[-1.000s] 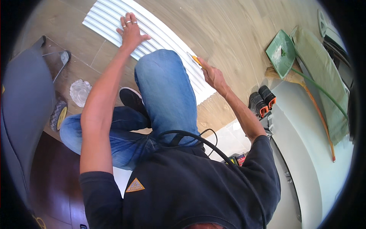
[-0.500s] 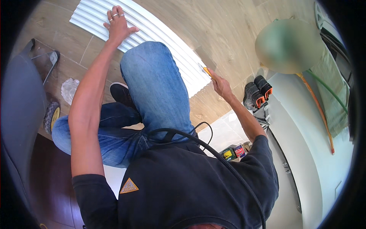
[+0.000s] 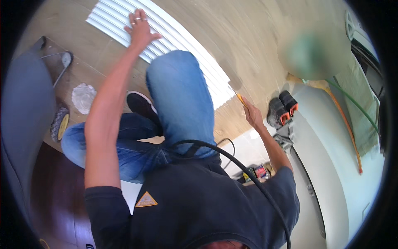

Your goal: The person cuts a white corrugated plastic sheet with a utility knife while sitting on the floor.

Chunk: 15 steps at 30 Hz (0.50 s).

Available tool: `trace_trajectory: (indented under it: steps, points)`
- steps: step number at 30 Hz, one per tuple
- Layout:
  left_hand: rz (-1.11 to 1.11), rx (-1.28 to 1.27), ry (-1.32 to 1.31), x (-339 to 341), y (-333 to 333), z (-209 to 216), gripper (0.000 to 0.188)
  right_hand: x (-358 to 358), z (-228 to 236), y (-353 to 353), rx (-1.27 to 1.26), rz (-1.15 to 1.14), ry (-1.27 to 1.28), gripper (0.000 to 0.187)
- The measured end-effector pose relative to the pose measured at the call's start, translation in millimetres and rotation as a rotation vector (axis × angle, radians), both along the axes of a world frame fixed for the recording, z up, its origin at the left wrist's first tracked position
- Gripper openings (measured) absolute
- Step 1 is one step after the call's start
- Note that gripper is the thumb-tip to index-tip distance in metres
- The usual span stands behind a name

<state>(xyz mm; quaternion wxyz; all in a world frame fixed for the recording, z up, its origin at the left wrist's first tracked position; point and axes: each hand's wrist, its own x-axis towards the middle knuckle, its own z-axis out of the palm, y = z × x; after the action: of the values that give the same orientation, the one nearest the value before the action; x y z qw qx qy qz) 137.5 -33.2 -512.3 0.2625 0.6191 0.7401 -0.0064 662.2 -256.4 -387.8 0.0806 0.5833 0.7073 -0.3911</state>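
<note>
long white ribbed panel (image 3: 178,39): knife work looks unfinished

panel spans upper left to centre of frame, looks one piece; lower-right end ragged, probably needs cleanup. cut depth: can't tell. bare left hand (image 3: 141,32), upper left: palm down on it, fingers spread, arm stretched up-frame. bare right hand (image 3: 253,115), right of centre: clamped on slim yellow-handled knife (image 3: 240,99), blade at or just beside panel's right corner.

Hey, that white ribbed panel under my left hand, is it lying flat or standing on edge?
Lying flat: the white ribbed panel rests along the floor, ribs facing up, your left hand spread on top.
</note>
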Motion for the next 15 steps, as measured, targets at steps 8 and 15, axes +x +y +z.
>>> trace_trajectory:
  steps: [8, 15]
  points:
    - [0.025, -0.104, 0.009, 9, 9, 19, 0.130, -216, -46, 178, 0.075, -0.083, 0.176, 0.053]
    - [0.022, -0.113, 0.013, 8, 11, 21, 0.135, -393, -97, 330, 0.271, -0.038, 0.466, 0.045]
